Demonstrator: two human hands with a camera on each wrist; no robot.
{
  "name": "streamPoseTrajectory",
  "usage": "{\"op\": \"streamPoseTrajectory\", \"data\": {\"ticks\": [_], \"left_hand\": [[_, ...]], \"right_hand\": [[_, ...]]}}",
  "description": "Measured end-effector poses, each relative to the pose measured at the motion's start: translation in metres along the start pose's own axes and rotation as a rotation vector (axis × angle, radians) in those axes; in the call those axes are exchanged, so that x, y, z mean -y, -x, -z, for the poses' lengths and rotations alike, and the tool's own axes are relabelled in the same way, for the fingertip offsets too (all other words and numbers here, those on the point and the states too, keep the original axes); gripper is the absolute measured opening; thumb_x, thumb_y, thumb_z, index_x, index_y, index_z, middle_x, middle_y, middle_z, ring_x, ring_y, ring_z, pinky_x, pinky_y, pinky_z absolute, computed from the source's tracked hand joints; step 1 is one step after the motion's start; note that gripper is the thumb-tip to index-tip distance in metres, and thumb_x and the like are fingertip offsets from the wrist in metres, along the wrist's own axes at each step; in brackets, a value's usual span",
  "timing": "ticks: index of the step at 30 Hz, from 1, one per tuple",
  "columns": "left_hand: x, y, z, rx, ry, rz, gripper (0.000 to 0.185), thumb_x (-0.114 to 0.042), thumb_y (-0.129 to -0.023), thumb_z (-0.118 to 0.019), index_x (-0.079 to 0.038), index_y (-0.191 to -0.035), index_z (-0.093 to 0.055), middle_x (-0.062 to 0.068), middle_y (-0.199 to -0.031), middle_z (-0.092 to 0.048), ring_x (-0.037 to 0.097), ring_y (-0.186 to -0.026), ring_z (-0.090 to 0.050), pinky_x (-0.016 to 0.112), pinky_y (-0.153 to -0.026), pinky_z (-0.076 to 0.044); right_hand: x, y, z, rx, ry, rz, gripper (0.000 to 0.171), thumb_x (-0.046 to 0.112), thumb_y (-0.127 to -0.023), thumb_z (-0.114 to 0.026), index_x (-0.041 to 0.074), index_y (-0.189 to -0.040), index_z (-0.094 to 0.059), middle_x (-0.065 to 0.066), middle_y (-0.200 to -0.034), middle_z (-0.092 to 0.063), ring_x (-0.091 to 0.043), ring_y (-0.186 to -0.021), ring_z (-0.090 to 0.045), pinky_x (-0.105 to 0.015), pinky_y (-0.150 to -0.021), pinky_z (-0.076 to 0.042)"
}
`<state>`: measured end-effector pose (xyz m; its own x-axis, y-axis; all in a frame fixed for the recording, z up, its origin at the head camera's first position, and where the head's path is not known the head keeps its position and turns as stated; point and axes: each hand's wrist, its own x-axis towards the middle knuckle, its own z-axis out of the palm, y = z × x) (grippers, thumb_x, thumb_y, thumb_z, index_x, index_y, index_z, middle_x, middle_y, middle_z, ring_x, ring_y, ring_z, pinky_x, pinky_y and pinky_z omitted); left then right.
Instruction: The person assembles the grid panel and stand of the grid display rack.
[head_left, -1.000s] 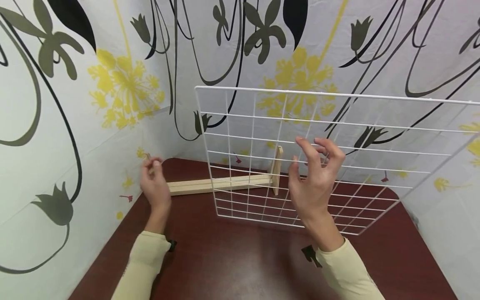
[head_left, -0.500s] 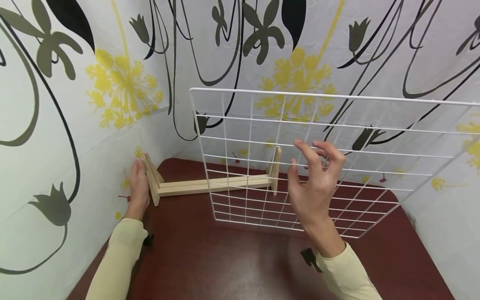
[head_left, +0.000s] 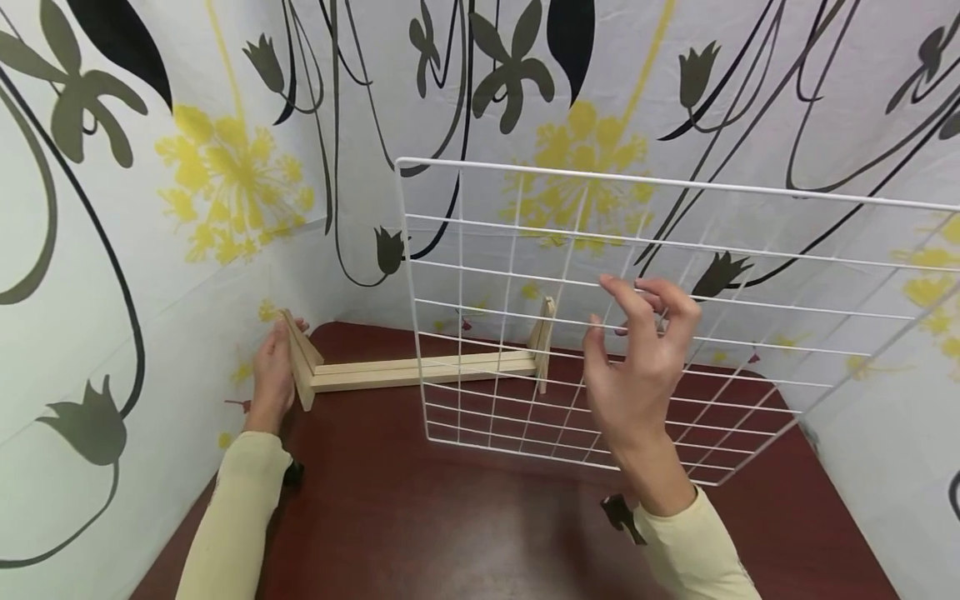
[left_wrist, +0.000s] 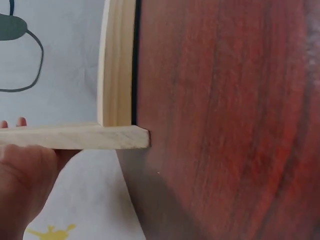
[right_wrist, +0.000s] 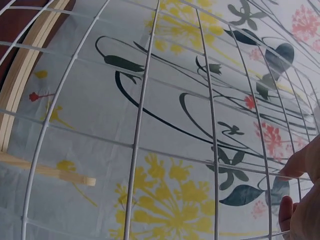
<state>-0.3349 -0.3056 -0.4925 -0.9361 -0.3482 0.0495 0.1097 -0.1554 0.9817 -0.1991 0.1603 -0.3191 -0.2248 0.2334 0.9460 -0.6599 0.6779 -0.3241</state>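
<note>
A white wire grid panel (head_left: 480,271) stands tilted over the table; the right wrist view shows its wires up close. My right hand (head_left: 637,375) holds it, with curled fingers at the wires near its middle. Partly behind the panel is a low wooden stand (head_left: 367,375), a pale crossbar between two upright end pieces. My left hand (head_left: 273,375) grips the stand's left end piece (head_left: 302,358) from the outer side. In the left wrist view, fingertips (left_wrist: 21,122) show beyond that end piece, while the palm lies on the near side.
The dark red-brown table (head_left: 450,517) has rounded far corners. White cloth (head_left: 345,192) with flower prints hangs close behind and along both sides. The stand's right end piece (head_left: 545,342) stands behind the panel's wires.
My left hand has moved from in front of the stand's left end to its outer side and taken hold there. The panel has shifted slightly; my right hand keeps its grip.
</note>
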Motion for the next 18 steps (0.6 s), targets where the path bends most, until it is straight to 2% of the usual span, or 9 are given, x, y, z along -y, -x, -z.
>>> {"op": "streamPoseTrajectory", "data": {"ticks": [3,6,9,12,14,16,18], "left_hand": [[0.0,-0.003,-0.002,0.027,0.055,0.0,0.059,-0.056,-0.106,-0.051,-0.009,-0.137,-0.067,0.001,-0.135,-0.069,0.014,-0.138,-0.057,0.026,-0.114,-0.049],[0.001,-0.009,-0.006,0.068,0.129,0.0,0.065,-0.052,-0.106,-0.053,0.001,-0.142,-0.06,-0.002,-0.128,-0.071,0.014,-0.136,-0.06,0.034,-0.121,-0.045],[0.003,-0.014,-0.01,0.074,0.179,-0.009,0.066,-0.049,-0.106,-0.053,0.005,-0.143,-0.058,-0.005,-0.119,-0.074,0.009,-0.126,-0.067,0.033,-0.12,-0.046],[0.005,-0.017,-0.011,0.064,0.211,-0.03,0.065,-0.046,-0.106,-0.053,0.009,-0.141,-0.057,-0.006,-0.113,-0.076,0.006,-0.116,-0.07,0.025,-0.109,-0.053],[0.006,-0.018,-0.013,0.067,0.232,-0.03,0.066,-0.045,-0.107,-0.053,0.011,-0.141,-0.055,-0.005,-0.112,-0.076,0.007,-0.115,-0.071,0.021,-0.104,-0.056],[0.007,-0.018,-0.016,0.081,0.246,-0.015,0.067,-0.044,-0.107,-0.053,0.012,-0.143,-0.053,-0.004,-0.114,-0.076,0.01,-0.119,-0.069,0.022,-0.106,-0.055],[0.009,-0.017,-0.021,0.089,0.246,-0.003,0.068,-0.045,-0.107,-0.053,0.012,-0.144,-0.052,-0.002,-0.117,-0.075,0.015,-0.126,-0.066,0.028,-0.114,-0.05]], "right_hand": [[0.0,-0.003,0.001,0.0,0.003,-0.006,0.041,-0.009,-0.084,-0.071,0.008,-0.121,-0.074,-0.033,-0.126,-0.051,-0.042,-0.108,-0.056,-0.024,-0.092,-0.04],[-0.001,-0.004,0.002,-0.008,0.006,-0.015,0.041,-0.009,-0.084,-0.071,0.008,-0.12,-0.075,-0.032,-0.127,-0.051,-0.042,-0.105,-0.056,-0.018,-0.085,-0.039],[-0.003,-0.004,0.001,-0.011,0.004,-0.014,0.041,-0.009,-0.083,-0.071,0.009,-0.12,-0.075,-0.032,-0.127,-0.052,-0.043,-0.106,-0.056,-0.019,-0.086,-0.039],[-0.004,-0.004,-0.001,-0.007,0.005,-0.015,0.042,-0.009,-0.083,-0.072,0.009,-0.12,-0.075,-0.032,-0.127,-0.052,-0.043,-0.108,-0.057,-0.023,-0.089,-0.039],[-0.004,-0.004,-0.003,-0.005,0.008,-0.017,0.042,-0.01,-0.082,-0.072,0.009,-0.12,-0.075,-0.031,-0.127,-0.052,-0.042,-0.109,-0.057,-0.025,-0.091,-0.04],[-0.004,-0.004,-0.004,-0.006,0.015,-0.019,0.043,-0.01,-0.082,-0.072,0.01,-0.12,-0.075,-0.03,-0.127,-0.052,-0.041,-0.113,-0.056,-0.027,-0.094,-0.04],[-0.004,-0.004,-0.004,-0.008,0.018,-0.017,0.043,-0.01,-0.082,-0.073,0.01,-0.12,-0.075,-0.03,-0.127,-0.052,-0.041,-0.116,-0.055,-0.029,-0.097,-0.04]]}}
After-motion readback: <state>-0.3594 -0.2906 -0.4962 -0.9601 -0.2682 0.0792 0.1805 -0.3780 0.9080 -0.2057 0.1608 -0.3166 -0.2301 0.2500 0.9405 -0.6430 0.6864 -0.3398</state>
